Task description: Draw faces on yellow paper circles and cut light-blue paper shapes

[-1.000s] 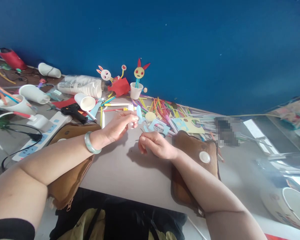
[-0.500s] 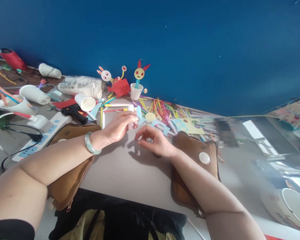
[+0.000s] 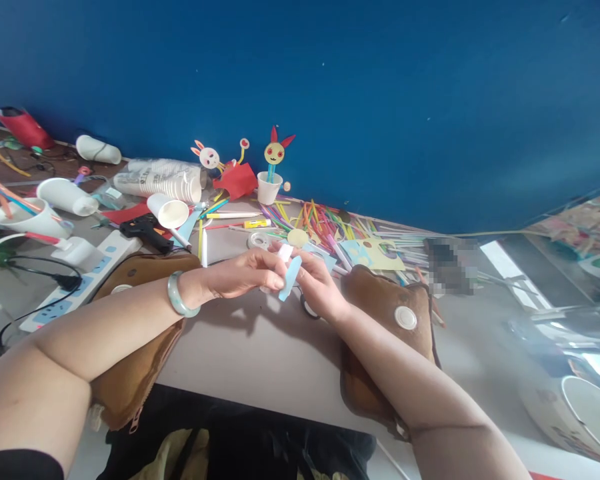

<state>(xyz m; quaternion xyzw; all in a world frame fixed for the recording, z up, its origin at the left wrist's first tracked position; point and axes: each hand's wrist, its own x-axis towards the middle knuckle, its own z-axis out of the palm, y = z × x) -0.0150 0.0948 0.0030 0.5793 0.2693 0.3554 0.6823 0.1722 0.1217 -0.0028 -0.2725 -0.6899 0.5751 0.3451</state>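
My left hand (image 3: 247,272), with a pale jade bangle (image 3: 181,294) on its wrist, is closed on a light blue paper strip (image 3: 291,278). It also holds a small clear container with a white cap (image 3: 285,253), mostly hidden by the fingers. My right hand (image 3: 320,283) meets it from the right, its fingers bent at the white cap and partly hidden behind the paper. On the table just beyond the hands lie a roll of clear tape (image 3: 258,240), a yellow glue stick (image 3: 257,224) and a yellow paper disc (image 3: 297,238). Dark scissor handles (image 3: 309,307) show beneath my right hand.
Brown cushions (image 3: 380,333) (image 3: 125,367) lie under both forearms. A black glue gun (image 3: 147,231), a power strip (image 3: 85,283) and paper cups (image 3: 173,212) are at left. Coloured pipe cleaners (image 3: 320,223) and a rabbit-eared figure in a cup (image 3: 269,189) line the blue wall.
My left hand has come down and nearer with the blue paper and white-capped container. My right hand has closed in, so the two hands now meet. The glue stick and tape roll have come into view.
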